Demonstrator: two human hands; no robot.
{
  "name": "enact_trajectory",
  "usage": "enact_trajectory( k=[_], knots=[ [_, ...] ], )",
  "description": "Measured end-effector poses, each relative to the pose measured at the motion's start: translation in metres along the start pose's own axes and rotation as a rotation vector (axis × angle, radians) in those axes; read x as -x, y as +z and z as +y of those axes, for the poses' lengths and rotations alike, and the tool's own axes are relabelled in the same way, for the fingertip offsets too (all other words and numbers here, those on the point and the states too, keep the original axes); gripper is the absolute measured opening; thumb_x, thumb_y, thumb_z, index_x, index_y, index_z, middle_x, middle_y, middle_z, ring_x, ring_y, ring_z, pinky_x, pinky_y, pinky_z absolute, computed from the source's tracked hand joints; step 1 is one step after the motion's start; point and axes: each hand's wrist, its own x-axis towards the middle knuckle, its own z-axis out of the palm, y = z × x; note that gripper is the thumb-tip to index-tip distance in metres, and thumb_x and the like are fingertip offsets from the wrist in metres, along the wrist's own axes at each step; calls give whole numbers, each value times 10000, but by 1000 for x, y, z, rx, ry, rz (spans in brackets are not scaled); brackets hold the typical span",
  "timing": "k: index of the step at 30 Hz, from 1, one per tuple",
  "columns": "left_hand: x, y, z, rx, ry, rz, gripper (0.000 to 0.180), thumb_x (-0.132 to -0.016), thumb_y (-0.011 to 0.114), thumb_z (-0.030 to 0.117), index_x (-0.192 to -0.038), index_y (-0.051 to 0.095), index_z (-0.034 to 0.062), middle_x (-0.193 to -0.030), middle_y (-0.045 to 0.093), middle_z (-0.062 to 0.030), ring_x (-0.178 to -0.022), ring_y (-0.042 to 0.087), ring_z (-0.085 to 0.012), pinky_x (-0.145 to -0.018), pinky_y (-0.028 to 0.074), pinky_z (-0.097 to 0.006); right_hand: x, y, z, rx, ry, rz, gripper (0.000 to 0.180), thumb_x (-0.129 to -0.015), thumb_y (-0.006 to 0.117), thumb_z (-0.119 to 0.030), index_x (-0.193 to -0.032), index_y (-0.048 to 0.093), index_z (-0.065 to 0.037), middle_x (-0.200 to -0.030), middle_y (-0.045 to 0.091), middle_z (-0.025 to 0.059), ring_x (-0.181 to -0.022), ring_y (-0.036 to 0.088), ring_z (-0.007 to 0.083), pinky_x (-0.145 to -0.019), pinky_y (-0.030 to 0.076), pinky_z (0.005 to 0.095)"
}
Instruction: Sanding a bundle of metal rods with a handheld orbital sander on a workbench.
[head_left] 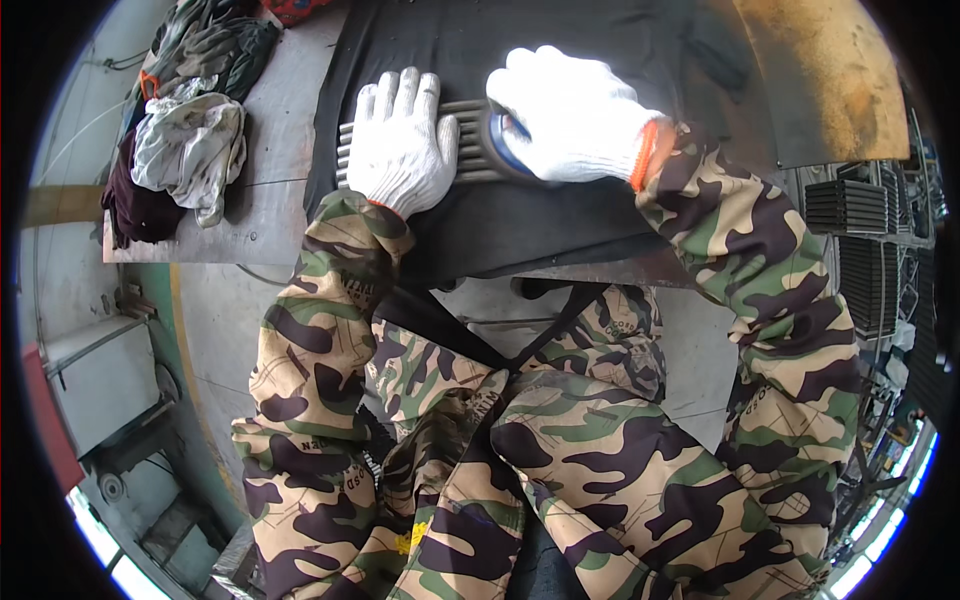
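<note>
My left hand [404, 140], in a white knitted glove, lies flat with its fingers stretched out. Under it is a grey metal grille of parallel bars [467, 162], showing at both sides of the palm. My right hand [570, 115], gloved in white with an orange cuff, is closed round a rounded grey-and-blue tool [512, 148] resting on or just above the grille's right part. Most of that tool is hidden by the glove, so its exact kind does not show. Beneath the grille a black cloth [500, 225] covers the table.
A pile of rags [190, 145], white, grey and maroon, sits at the table's left end. A stained brown board [830, 80] lies at the far right. Beyond the table on the right stand stacked dark slatted parts [848, 207]. The table's front edge runs close to my lap.
</note>
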Motion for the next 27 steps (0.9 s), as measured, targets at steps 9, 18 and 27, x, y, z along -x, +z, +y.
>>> enact_trajectory(
  k=[9, 18, 27],
  knots=[
    [-8, 9, -8, -29, 23, 36, 538, -1065, 588, 314, -1479, 598, -29, -1510, 611, -289, -1412, 537, -474, -1231, 359, -560, -7, 5, 2, 20, -26, 57, 284, -977, 637, -247, -1193, 694, -71, -1128, 682, 198, -1053, 704, 372, -909, 593, 510],
    [13, -5, 6, -44, 17, -24, 592, -1042, 610, 351, -1491, 588, -34, -1536, 590, -270, -1429, 514, -457, -1243, 317, -582, -6, 0, 42, 21, 98, 5, 255, -1005, 610, -276, -1163, 697, -97, -1140, 688, 170, -1074, 703, 375, -915, 588, 514],
    [10, -10, 2, -94, 88, 37, 564, -1012, 641, 311, -1429, 604, -67, -1463, 617, -281, -1343, 549, -456, -1178, 380, -560, 12, -2, 69, 9, -4, 107, 256, -949, 656, -256, -1103, 718, -61, -1031, 699, 214, -949, 722, 405, -828, 606, 528]
  ],
)
